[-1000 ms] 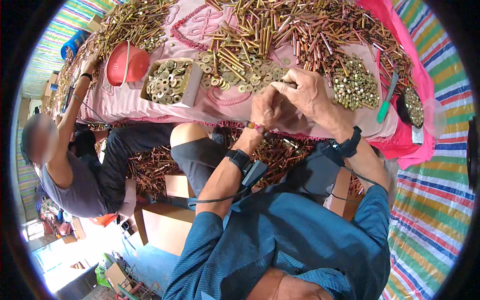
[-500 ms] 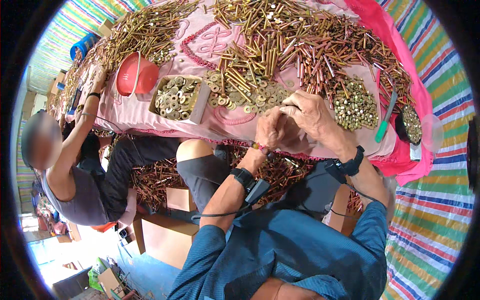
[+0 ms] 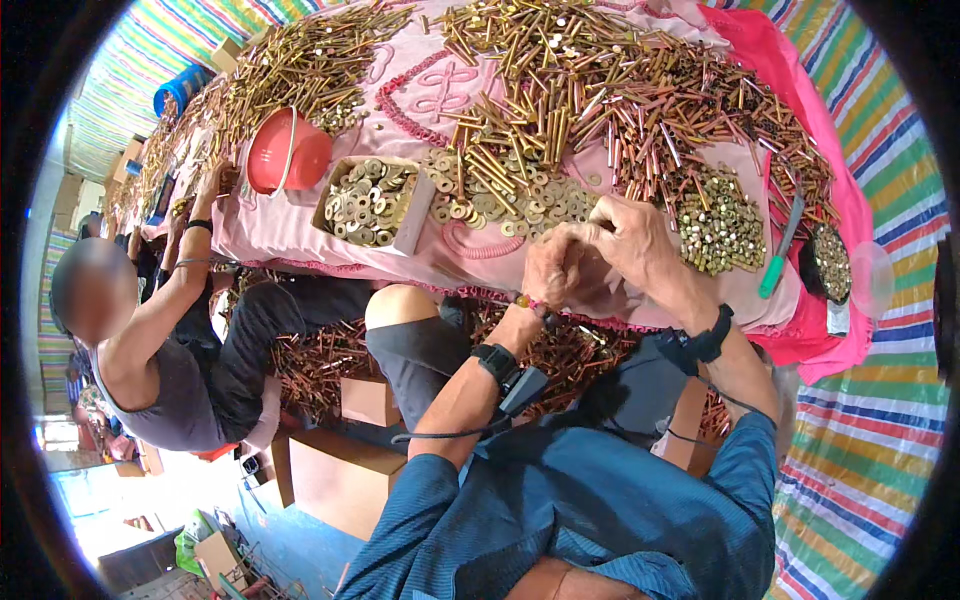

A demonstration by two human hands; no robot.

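Note:
My left hand [image 3: 550,264] and my right hand [image 3: 642,248] meet over the front edge of the cloth-covered table. Both have their fingers bent and pinched together; whatever lies between them is hidden or too small to name. Just beyond them spread loose flat washers [image 3: 560,207], with several brass-coloured metal rods [image 3: 492,170] lying over them. A heap of small nuts or caps [image 3: 720,228] sits right of my right hand. An open cardboard box of washers [image 3: 410,225] stands to the left.
Big heaps of metal rods [image 3: 690,110] cover the table's far side. A red bucket [image 3: 312,160], a green-handled blade [image 3: 772,276] and a dark bowl of small parts [image 3: 828,262] stand around. At left sits another person [image 3: 165,390]. More rods [image 3: 325,370] lie below.
The view has shifted a little, so the table appears slightly lower and to the right. My hands stay together, with a small change in how the fingers are bent.

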